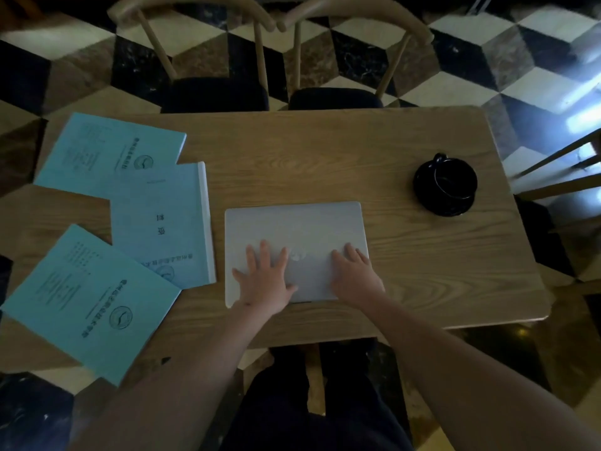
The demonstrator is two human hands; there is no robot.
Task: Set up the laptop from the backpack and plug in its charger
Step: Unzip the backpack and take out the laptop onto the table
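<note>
Closed silver laptop (294,232) lying flat on the wooden bench (422,255), near its front edge, just beside the blue booklets (159,219) and well apart from the black cup (445,183). I have my left hand (265,281) and right hand (354,276) both spread flat on the lid, fingers straight, gripping nothing. I judge the shell rigid, smooth and somewhat slippery, moderately heavy, with a fragile hinge; I would lift the lid at the middle of its front edge while steadying the base. No charger or backpack is in view
</note>
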